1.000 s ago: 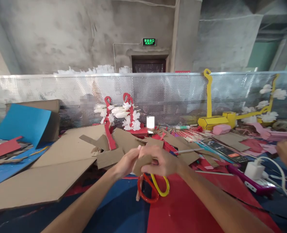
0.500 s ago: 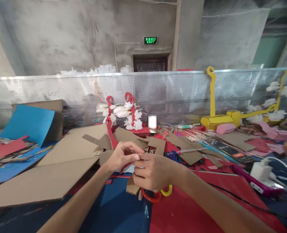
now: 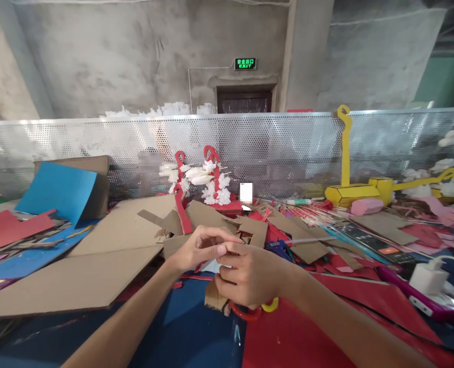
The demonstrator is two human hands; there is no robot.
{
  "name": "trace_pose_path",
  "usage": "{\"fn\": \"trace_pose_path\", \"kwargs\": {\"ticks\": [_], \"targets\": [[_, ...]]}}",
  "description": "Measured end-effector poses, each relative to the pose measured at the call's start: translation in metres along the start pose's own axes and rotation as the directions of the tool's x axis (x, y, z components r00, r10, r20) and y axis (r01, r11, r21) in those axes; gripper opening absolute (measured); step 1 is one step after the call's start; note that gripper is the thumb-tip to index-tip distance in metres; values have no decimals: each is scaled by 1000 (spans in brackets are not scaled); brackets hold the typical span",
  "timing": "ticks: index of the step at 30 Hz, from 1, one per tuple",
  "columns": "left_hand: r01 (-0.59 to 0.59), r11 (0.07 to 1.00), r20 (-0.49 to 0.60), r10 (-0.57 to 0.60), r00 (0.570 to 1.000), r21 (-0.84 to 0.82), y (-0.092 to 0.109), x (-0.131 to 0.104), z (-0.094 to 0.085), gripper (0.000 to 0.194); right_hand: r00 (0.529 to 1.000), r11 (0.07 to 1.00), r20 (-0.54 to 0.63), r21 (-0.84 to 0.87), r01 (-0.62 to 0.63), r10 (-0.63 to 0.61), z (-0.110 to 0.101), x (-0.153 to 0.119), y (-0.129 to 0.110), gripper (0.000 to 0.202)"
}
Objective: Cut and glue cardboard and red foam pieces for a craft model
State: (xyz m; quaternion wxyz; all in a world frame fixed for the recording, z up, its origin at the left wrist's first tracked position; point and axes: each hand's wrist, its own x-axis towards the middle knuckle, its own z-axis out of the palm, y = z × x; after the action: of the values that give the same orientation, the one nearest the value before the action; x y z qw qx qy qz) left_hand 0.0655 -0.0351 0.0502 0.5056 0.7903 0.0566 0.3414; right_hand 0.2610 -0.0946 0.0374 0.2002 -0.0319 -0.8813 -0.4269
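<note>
My left hand (image 3: pixel 204 249) and my right hand (image 3: pixel 246 273) meet above the table, the thumb and fingertips of each pinched together. Whatever is between the fingertips is hidden or too small to make out. Beneath my right hand lie scissors, with a red handle loop (image 3: pixel 246 313) and a yellow handle loop (image 3: pixel 271 305) showing. A small cardboard piece (image 3: pixel 213 296) sits beside them. A white scrap (image 3: pixel 210 266) shows just behind my hands.
Cardboard sheets (image 3: pixel 73 278) cover the left. Red hooked shapes with white tufts (image 3: pixel 216 179) stand by a perforated metal screen (image 3: pixel 288 148). At right are a phone (image 3: pixel 376 243), a white charger (image 3: pixel 428 276), a yellow cardboard piece (image 3: pixel 353 193) and red card (image 3: pixel 307 332).
The view has turned slightly left, so the scene sits further right. My hands keep nearly the same pinched pose. A blurred hand at the right edge has mostly left the view.
</note>
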Motion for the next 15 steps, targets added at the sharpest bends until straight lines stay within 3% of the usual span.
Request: {"fn": "trace_pose_path", "kwargs": {"ticks": [3, 8, 12, 15], "targets": [[38, 999, -34, -38, 999, -19, -4, 1, 1, 26, 999, 999, 44, 40, -1, -1, 0, 0, -1, 14], [62, 998, -17, -62, 998, -20, -9, 3, 4, 47, 997, 995, 71, 101, -13, 6, 0, 3, -5, 15], [75, 977, -19, -73, 997, 201, -4, 7, 14, 50, 991, 986, 137, 166, -17, -6, 6, 7, -11, 10], [157, 922, -9, -165, 986, 354, 0, 11, 21, 55, 987, 986, 158, 167, -15, -12, 11, 9, -14, 8]]}}
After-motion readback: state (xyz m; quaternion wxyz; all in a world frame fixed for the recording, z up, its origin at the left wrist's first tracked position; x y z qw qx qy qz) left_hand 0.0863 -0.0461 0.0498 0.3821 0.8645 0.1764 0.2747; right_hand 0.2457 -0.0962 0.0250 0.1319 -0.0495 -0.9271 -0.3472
